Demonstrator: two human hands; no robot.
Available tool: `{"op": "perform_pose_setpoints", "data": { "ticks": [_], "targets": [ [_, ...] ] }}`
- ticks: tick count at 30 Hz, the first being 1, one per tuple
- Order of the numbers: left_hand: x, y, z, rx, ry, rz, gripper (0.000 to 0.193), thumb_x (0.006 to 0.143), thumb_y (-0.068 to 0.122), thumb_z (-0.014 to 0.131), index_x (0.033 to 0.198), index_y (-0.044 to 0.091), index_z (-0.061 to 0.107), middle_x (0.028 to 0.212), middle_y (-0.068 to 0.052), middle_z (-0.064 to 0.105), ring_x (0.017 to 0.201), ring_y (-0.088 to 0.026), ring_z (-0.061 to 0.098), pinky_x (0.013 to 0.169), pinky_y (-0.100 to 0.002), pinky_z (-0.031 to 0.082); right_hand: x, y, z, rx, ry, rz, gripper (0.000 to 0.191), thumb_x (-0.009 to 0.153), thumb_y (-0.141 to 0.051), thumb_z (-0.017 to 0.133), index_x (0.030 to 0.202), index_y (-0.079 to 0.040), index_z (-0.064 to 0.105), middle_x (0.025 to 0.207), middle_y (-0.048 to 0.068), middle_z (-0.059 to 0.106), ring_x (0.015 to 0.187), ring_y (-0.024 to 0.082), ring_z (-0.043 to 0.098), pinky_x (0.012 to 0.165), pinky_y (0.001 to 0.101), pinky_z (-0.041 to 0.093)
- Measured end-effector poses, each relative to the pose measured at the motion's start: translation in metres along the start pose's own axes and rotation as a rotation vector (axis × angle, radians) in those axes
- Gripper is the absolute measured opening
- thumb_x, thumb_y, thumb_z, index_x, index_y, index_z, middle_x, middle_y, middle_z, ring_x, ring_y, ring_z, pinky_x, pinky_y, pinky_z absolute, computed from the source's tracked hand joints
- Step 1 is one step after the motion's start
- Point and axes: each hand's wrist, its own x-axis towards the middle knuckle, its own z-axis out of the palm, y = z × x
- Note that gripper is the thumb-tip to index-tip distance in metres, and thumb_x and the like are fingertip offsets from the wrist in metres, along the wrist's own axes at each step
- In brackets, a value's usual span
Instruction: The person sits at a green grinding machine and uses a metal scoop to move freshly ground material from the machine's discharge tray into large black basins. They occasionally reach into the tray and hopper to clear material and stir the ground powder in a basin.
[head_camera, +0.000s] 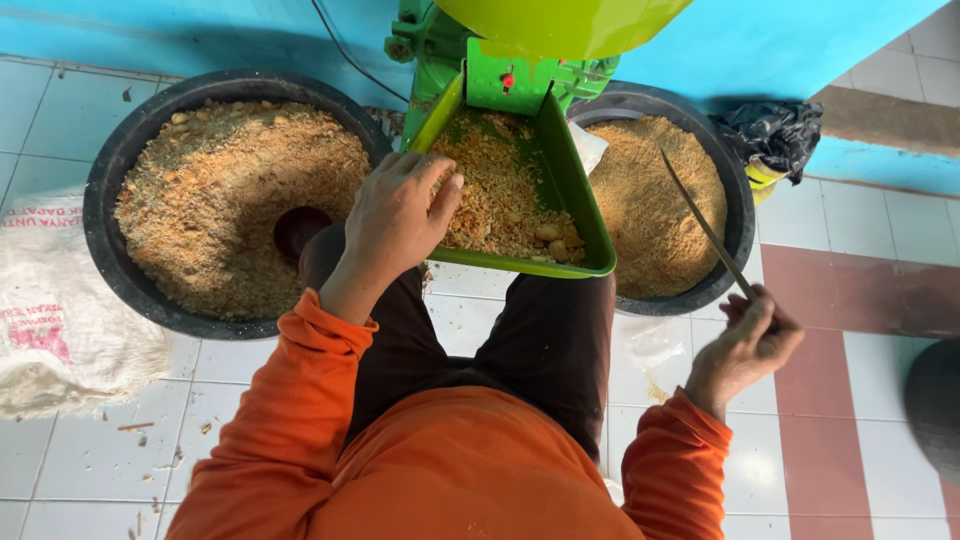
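The coarse crumbly feed (505, 190) lies heaped in the green tray (570, 195) of the green machine (520, 45), thickest toward the tray's near rim, tan with some darker green flecks and a few larger lumps at the near right corner. My left hand (400, 220) rests flat over the tray's left rim, fingers spread and touching the feed, gripping nothing. My right hand (750, 335) is closed around a thin stick (705, 225) whose tip reaches over the right tub (735, 230).

What worries me: the tray slopes toward the machine's throat, and fingers pushing feed that way could get drawn too near it. I cannot see the opening itself, so I can't judge how close that is. Feed piled against the near rim could also spill onto the tiled floor (850, 400) if the hand nudges it back.

The left tub (110, 200) holds coarser mix with a dark scoop (300, 230) sunk in it; the right one holds finer meal. A white sack (60, 320) lies by the floor's left edge, a black bag (775, 135) beyond the right tub.
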Motion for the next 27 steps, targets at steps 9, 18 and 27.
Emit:
{"op": "perform_pose_setpoints", "data": {
  "ticks": [9, 18, 27],
  "targets": [
    [-0.002, -0.004, 0.004, 0.024, -0.019, 0.017, 0.027, 0.101, 0.026, 0.067, 0.112, 0.001, 0.072, 0.103, -0.015, 0.073, 0.099, -0.035, 0.067, 0.086, -0.047, 0.054, -0.011, 0.063, 0.096, -0.219, -0.267, -0.167, 0.018, 0.104, -0.006, 0.071, 0.115, 0.003, 0.06, 0.126, 0.017, 0.068, 0.099, 0.016, 0.068, 0.086, 0.0297, 0.058],
    [0.01, -0.018, 0.02, 0.108, -0.175, 0.198, 0.036, 0.103, 0.03, 0.065, 0.123, 0.0, 0.067, 0.127, -0.019, 0.064, 0.119, -0.038, 0.062, 0.105, -0.051, 0.049, -0.015, -0.031, 0.063, -0.013, -0.206, -0.343, 0.01, 0.12, -0.007, 0.051, 0.126, -0.001, 0.046, 0.121, 0.017, 0.063, 0.087, 0.012, 0.06, 0.075, 0.024, 0.053],
    [0.015, -0.039, 0.034, -0.022, -0.147, 0.128, 0.032, 0.103, 0.013, 0.058, 0.13, -0.003, 0.063, 0.13, -0.02, 0.064, 0.121, -0.038, 0.061, 0.101, -0.049, 0.051, -0.029, -0.147, 0.035, 0.161, -0.145, -0.437, 0.027, 0.121, -0.027, 0.055, 0.117, -0.005, 0.04, 0.103, 0.019, 0.065, 0.068, 0.019, 0.062, 0.06, 0.0269, 0.053]
  ]
}}
